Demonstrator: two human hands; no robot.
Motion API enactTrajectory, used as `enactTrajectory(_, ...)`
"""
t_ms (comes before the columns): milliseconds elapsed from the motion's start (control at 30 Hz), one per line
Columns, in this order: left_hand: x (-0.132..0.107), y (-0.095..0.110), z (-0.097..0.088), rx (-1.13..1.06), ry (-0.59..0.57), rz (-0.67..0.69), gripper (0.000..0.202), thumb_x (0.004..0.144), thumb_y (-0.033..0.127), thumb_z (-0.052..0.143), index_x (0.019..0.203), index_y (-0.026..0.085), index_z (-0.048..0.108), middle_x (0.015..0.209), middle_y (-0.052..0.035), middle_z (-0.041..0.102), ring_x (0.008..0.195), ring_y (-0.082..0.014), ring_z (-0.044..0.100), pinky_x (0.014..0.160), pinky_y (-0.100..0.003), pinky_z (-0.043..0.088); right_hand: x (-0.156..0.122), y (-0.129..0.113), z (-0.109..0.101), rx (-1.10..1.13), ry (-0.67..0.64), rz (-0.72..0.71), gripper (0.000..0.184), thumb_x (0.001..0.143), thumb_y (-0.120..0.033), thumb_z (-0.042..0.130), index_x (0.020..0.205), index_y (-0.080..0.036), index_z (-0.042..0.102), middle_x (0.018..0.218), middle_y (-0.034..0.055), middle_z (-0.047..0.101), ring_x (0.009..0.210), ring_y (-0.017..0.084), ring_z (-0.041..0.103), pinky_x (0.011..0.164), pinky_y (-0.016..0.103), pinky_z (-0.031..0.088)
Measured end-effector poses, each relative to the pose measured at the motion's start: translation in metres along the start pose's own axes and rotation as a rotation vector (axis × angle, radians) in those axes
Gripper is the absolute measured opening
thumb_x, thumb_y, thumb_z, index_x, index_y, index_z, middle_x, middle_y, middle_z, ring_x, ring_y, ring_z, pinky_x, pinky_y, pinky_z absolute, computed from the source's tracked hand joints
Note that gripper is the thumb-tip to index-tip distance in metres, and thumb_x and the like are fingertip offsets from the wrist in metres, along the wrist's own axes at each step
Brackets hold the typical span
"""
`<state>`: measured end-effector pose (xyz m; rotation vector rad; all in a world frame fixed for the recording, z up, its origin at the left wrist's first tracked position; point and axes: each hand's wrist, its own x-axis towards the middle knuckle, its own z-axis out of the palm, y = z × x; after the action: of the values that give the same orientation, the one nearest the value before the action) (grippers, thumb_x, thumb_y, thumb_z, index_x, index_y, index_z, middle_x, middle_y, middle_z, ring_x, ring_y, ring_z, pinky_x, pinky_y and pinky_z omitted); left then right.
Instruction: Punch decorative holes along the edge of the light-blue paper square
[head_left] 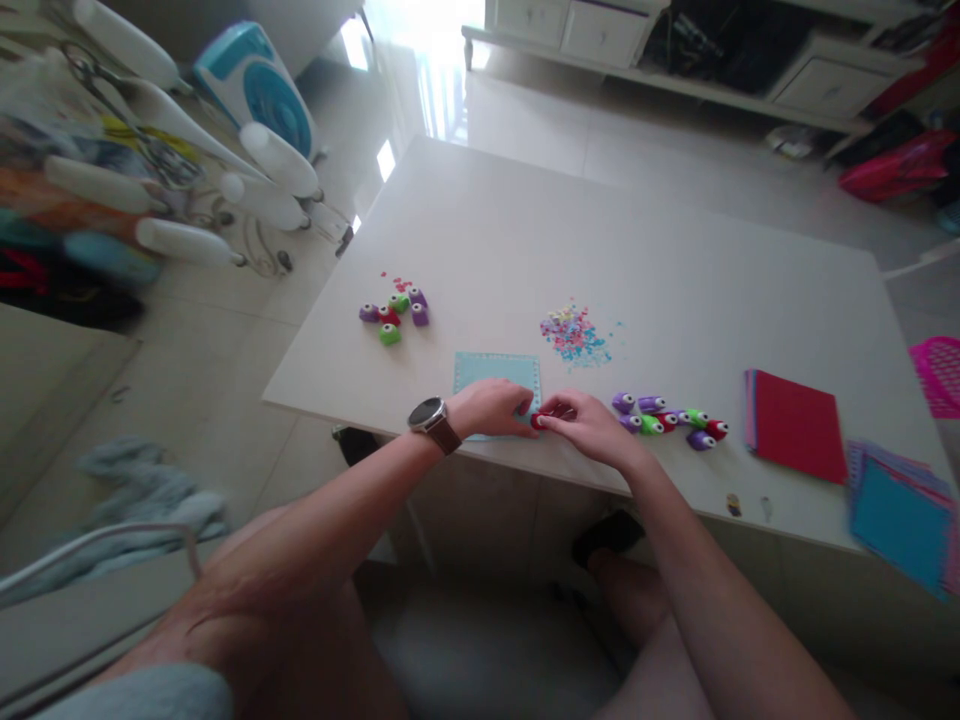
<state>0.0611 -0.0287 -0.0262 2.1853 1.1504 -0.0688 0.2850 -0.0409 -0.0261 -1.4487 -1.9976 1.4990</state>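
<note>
My left hand (491, 408), a watch on its wrist, rests with curled fingers on the near edge of a light blue paper square (496, 371) that lies on the white table (525, 220). My right hand (585, 424) is closed on a small red paper punch (538, 421) at the sheet's near right corner, and the fingertips of both hands meet there. A row of purple, green and red punches (671, 420) lies just right of my right hand. A pile of tiny coloured paper cut-outs (574, 333) sits beyond the sheet.
Another cluster of punches (394, 312) lies on the table's left side. A stack of red paper (796, 425) and a fan of blue sheets (904, 515) sit at the right. A rack of white bottles (187, 180) and a blue fan (259, 90) stand on the floor to the left.
</note>
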Motion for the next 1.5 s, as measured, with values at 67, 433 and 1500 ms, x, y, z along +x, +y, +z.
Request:
enactTrajectory(67,0.0,0.002,0.0,-0.001,0.005,-0.018,0.049,0.092,0.069,0.058,0.098,0.023,0.073,0.086,-0.0068,0.077,0.078,-0.022,0.068,0.06,-0.03,0.033,0.001,0.0,0.001,0.014,0.006,0.012,0.025,0.085,-0.044,0.072,0.09,-0.019,0.075,0.09,0.0053,0.075,0.085,0.022,0.068,0.079,0.033,0.052)
enactTrajectory(433,0.005,0.017,-0.003,0.072,-0.019,-0.154,0.057,0.099,0.069,0.042,0.102,0.023,0.075,0.099,-0.0125,0.08,0.09,-0.0289,0.074,0.066,-0.032,0.04,0.014,-0.012,0.006,-0.115,0.082,0.336,0.029,0.069,-0.03,0.084,0.063,-0.021,0.058,0.063,-0.0017,0.064,0.066,0.016,0.059,0.059,0.026,0.04)
enactTrajectory(1500,0.006,0.002,-0.001,0.075,-0.045,-0.076,0.023,0.083,0.027,0.064,0.105,0.024,0.07,0.099,-0.0061,0.077,0.089,-0.0229,0.07,0.071,-0.03,0.044,-0.004,0.001,-0.033,-0.588,0.251,0.098,0.012,0.077,-0.013,0.065,0.08,-0.021,0.073,0.088,0.0071,0.074,0.087,0.025,0.066,0.079,0.033,0.046)
